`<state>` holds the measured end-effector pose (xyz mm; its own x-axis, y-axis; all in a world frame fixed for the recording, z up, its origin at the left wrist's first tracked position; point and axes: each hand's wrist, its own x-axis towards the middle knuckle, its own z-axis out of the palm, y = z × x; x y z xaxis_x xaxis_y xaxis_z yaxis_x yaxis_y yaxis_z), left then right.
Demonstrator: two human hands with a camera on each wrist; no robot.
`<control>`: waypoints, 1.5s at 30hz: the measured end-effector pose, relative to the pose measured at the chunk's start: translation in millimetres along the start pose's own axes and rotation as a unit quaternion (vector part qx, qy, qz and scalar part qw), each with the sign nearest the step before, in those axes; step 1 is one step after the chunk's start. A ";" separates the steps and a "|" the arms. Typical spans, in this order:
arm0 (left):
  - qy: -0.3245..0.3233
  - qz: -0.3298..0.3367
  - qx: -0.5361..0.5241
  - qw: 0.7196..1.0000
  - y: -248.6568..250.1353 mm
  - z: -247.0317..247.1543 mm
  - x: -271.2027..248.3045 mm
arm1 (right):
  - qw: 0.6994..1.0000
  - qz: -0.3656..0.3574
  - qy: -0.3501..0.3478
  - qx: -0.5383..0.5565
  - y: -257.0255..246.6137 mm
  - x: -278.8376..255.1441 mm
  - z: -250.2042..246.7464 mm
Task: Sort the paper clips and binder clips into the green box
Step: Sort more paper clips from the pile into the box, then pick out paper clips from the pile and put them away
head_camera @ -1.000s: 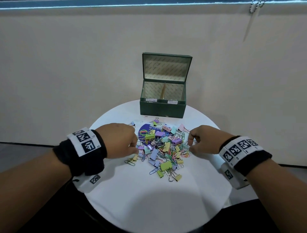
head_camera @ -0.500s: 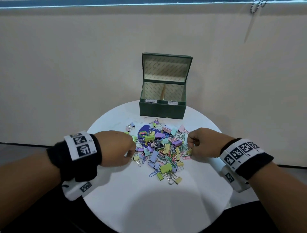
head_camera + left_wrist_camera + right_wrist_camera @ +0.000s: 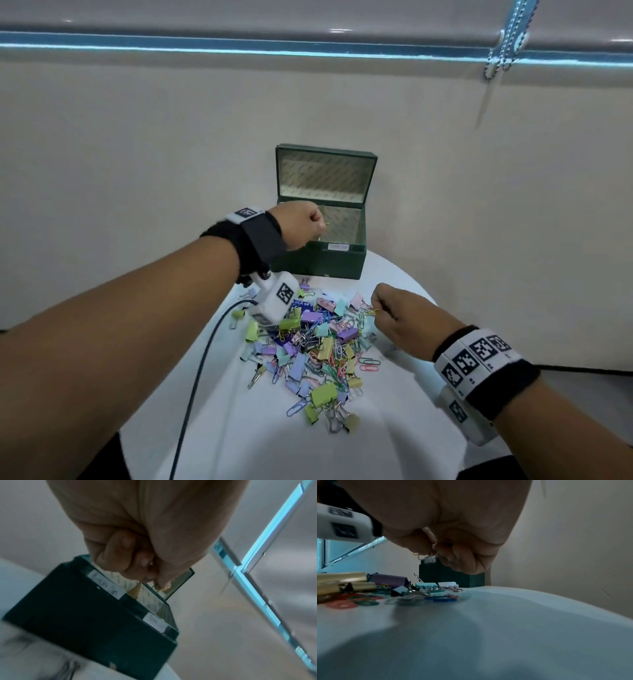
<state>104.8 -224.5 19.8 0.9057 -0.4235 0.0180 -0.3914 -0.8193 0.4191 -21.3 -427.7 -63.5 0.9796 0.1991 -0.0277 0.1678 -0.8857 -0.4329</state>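
The left hand has its grip curled tight, pinching a small yellowish clip over the open green box, arm stretched forward. The right hand pinches paper clips just above the bench, beside the clip pile.

I count one box with two compartments and two white labels on its front rim, standing on one table. Two hands are in my view, the left and the right, each pinching what looks like one yellow clip, though both are too small for me to be sure. The pile holds dozens of binder clips and paper clips, too tangled for an exact count.
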 end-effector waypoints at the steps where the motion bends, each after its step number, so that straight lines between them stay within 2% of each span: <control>1: 0.004 0.000 0.020 1.000 5.6 3.1 10.9 | 1.000 0.000 0.001 0.001 1.2 0.8 0.6; 4: -0.012 -0.004 0.054 0.998 18.3 9.1 35.2 | 1.000 -0.006 0.006 -0.001 5.6 2.7 2.1; 6: -0.030 -0.001 0.037 0.999 24.3 10.8 44.4 | 1.000 -0.014 0.022 -0.005 8.5 4.1 3.9; 9: -0.073 0.005 -0.021 0.997 27.6 13.9 48.2 | 0.998 -0.019 0.050 -0.016 13.3 6.8 6.9; 13: -0.044 -0.010 -0.163 0.986 17.1 11.9 35.1 | 0.997 -0.017 0.073 -0.036 16.9 8.8 8.2; 15: 0.006 0.019 -0.128 0.992 8.3 1.0 17.3 | 0.996 -0.020 0.079 -0.033 15.7 9.6 7.0; 17: 0.034 0.057 -0.039 0.997 -4.3 -10.6 -8.9 | 0.997 -0.033 0.073 -0.010 9.8 11.3 2.5; 20: 0.002 0.065 0.058 0.996 -31.9 -13.3 -57.5 | 0.996 -0.042 0.076 0.026 -3.7 24.6 -6.9; 25: -0.064 0.027 0.144 0.987 -70.2 6.8 -112.3 | 0.990 -0.007 0.136 0.027 -28.8 87.1 -34.3; 28: -0.047 0.012 0.162 0.986 -77.6 18.3 -118.0 | 0.991 0.004 0.133 0.000 -41.7 124.7 -45.5; 31: -0.025 -0.006 0.190 0.982 -80.3 27.8 -113.7 | 0.994 0.037 0.099 -0.039 -46.5 141.2 -47.6; 33: -0.036 -0.007 0.206 0.978 -78.4 33.7 -108.5 | 0.992 0.029 0.090 -0.081 -46.9 139.1 -47.7; 37: -0.083 0.002 0.207 0.975 -69.5 39.5 -97.5 | 0.987 -0.030 0.133 -0.087 -42.8 100.4 -44.6; 38: -0.092 0.009 0.203 0.975 -67.7 39.9 -94.2 | 0.989 -0.039 0.119 -0.082 -38.8 85.6 -43.3; 40: -0.097 0.011 0.190 0.977 -66.1 39.8 -88.6 | 0.994 -0.038 0.038 -0.093 -27.5 54.3 -39.1; 43: -0.083 0.003 0.172 0.982 -66.1 40.9 -83.2 | 0.985 0.006 -0.076 -0.157 -5.2 17.0 -32.5; 45: -0.071 -0.001 0.154 0.986 -66.2 43.0 -82.9 | 0.979 0.036 -0.109 -0.170 6.3 0.1 -27.9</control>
<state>48.6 -151.7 -48.4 0.8830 -0.4540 -0.1189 -0.4406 -0.8892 0.1237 -17.1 -444.9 -41.1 0.9498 0.1822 -0.2544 0.1622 -0.9819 -0.0979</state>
